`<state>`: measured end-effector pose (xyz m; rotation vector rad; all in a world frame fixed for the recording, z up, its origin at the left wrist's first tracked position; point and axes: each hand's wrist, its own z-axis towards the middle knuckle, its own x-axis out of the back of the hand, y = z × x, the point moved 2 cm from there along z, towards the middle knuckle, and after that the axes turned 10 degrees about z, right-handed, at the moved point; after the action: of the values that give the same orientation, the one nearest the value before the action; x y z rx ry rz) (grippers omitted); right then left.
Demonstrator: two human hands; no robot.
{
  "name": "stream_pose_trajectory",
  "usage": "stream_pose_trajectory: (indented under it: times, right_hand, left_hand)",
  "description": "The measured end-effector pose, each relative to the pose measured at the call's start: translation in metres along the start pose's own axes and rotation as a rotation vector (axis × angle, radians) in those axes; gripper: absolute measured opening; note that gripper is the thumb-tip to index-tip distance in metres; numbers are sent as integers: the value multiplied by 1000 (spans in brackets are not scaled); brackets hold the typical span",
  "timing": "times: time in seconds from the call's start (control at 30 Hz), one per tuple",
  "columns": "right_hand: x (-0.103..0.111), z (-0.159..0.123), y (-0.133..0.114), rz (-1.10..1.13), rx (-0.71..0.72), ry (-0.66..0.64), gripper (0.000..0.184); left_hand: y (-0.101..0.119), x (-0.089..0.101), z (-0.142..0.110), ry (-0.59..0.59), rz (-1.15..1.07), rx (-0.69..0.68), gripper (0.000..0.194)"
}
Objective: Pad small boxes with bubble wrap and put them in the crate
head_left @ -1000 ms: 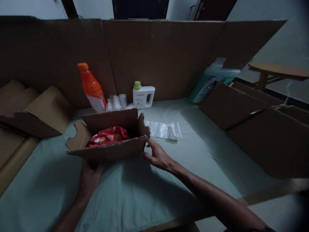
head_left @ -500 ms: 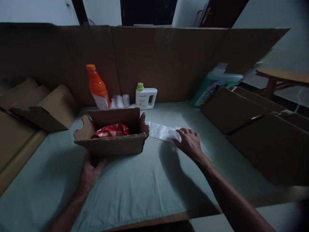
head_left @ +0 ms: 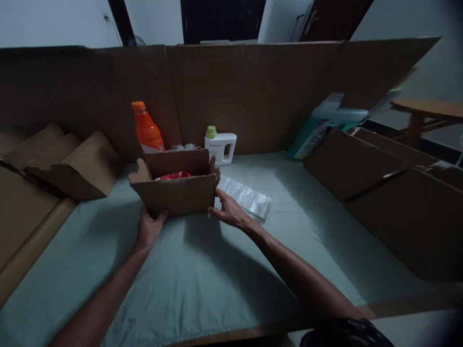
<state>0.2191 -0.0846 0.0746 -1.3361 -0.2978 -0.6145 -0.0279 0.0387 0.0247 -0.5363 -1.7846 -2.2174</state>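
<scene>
A small open cardboard box (head_left: pixel 177 196) is in front of me, with a red packet (head_left: pixel 175 175) partly visible inside. My left hand (head_left: pixel 149 228) grips the box's lower left corner, thumb along the bottom front edge and the other fingers hidden beneath or behind. My right hand (head_left: pixel 228 210) is at the box's right end, its fingers against the side and its thumb near the lower front corner. Just behind my right hand, a strip of bubble wrap (head_left: pixel 249 198) lies flat on the cloth, with its left end hidden by the box.
Behind the box stand an orange bottle (head_left: pixel 148 127), clear plastic cups (head_left: pixel 188 146) and a white jug with a green cap (head_left: pixel 215 147). A large teal bottle (head_left: pixel 318 127) leans at the back right. Cardboard boxes (head_left: pixel 408 226) line the right, more (head_left: pixel 87 161) the left.
My right hand has let go of the bubble wrap and moved left to the box's right end. The box has shifted slightly right and away, with my left hand still on it.
</scene>
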Motion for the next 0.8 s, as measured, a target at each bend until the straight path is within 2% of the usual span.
stream_pose_trajectory:
  times: [0.1,0.2,0.33,0.4,0.47,0.53,0.63,0.73,0.8]
  right_hand:
    - [18,13,14,-171,-59,3,70]
    - [51,-7,26,-389,-114,-4,68]
    - [94,-69,44,-677,-176,-195,73]
    - [109,-96,50,-784,-180,-218,74]
    - [116,-111,52,-859,-160,-204,73]
    - [116,-116,51,-906,-160,-190,68]
    - [106,-113,41,-914,-176,-164,48]
    - [82,-115,15,-805,-102,-148,31]
    - [59,-123,-10,-685,-18,-183,28]
  left_hand:
    - [2,-16,23,-7,-18,-38,59]
    - [-8,-18,23,-35,-43,-34,66]
    - [-34,2,-17,-80,-1,36,74]
    - [-41,11,-43,-109,30,16,72]
    - [-38,15,-68,-150,73,-36,68]
    - [-29,12,-90,-183,141,-120,61]
    - [-7,2,-119,-193,227,-286,49]
    - [20,-6,-148,-219,263,-449,45]
    - [38,-7,-168,-272,260,-568,53]
